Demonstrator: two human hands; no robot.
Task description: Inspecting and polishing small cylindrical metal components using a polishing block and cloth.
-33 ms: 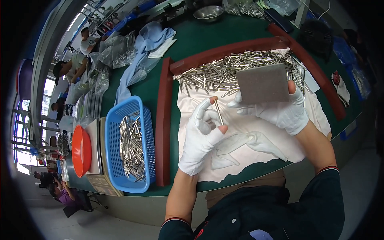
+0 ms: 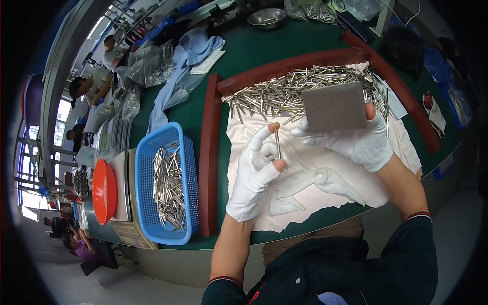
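My left hand (image 2: 255, 175), in a white glove with bare fingertips, pinches a thin metal pin (image 2: 277, 142) between thumb and forefinger. The pin stands nearly upright over the pale cloth (image 2: 244, 140). To its right, my gloved right hand (image 2: 358, 145) grips a flat dark grey-brown plate (image 2: 334, 107) by its lower right part, thumb at the edge. The plate hides some of a wide heap of metal pins (image 2: 274, 94) at the cloth's far side. A loose white glove or crumpled cloth (image 2: 325, 183) lies below my hands.
Dark red bars (image 2: 209, 152) border the cloth on the left, far and right sides. Left of them stand a blue basket (image 2: 192, 198) of pins and a red bowl (image 2: 104, 190). A metal bowl (image 2: 266, 17) sits farther back. Other people work at far left.
The pin in my left hand has turned slightly toward upright, with the fingertips shifting a little. My right hand and the plate stay almost still.
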